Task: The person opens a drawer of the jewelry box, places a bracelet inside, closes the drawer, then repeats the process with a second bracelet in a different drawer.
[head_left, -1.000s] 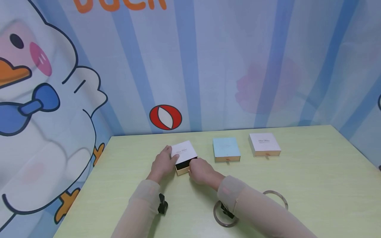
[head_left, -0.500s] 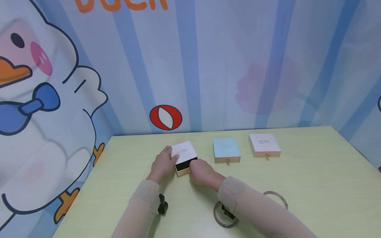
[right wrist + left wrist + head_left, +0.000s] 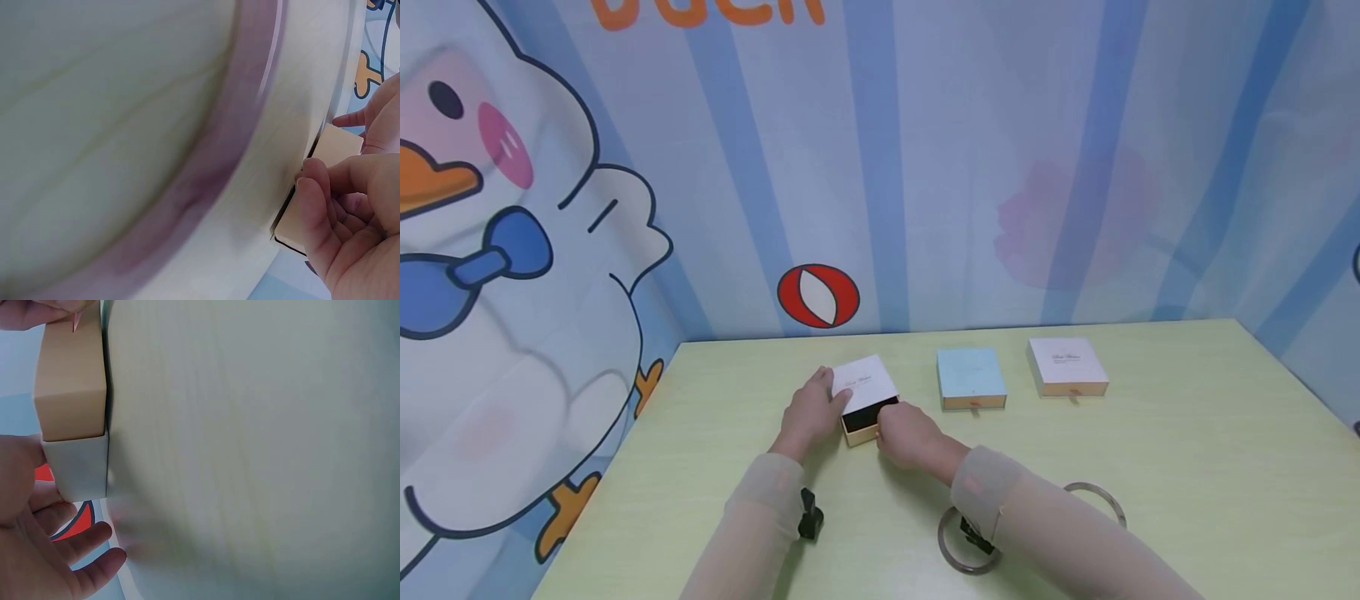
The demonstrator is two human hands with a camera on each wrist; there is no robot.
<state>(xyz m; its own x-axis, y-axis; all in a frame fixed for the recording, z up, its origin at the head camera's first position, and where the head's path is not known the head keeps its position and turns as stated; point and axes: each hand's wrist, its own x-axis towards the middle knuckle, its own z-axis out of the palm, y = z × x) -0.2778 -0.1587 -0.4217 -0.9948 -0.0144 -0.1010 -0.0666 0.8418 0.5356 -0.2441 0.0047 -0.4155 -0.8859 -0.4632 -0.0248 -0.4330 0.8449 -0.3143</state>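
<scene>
A white-sleeved drawer box [image 3: 863,382] stands at the left on the table, turned at a slant. Its tan drawer [image 3: 70,375] sticks partly out toward me, and a black interior shows. With thumb and fingers, my left hand [image 3: 811,412] grips the white sleeve [image 3: 81,465] from the left; the outer fingers are spread off it. My right hand [image 3: 910,433] is at the drawer's front, curled, pinching a small pink ribbon tab [image 3: 76,322] there. In the right wrist view, the right fingers [image 3: 315,206] hide part of the tan drawer front.
To the right stand a light blue drawer box [image 3: 972,377] and another white drawer box [image 3: 1066,365], both pushed in. Under the right forearm lie two grey-brown rings [image 3: 967,568]. A printed cloth backdrop [image 3: 962,167] rises behind the table [image 3: 1187,467].
The drawer has slid slightly farther out toward me, with the right hand moving along a little. The left hand and the sleeve have stayed in place.
</scene>
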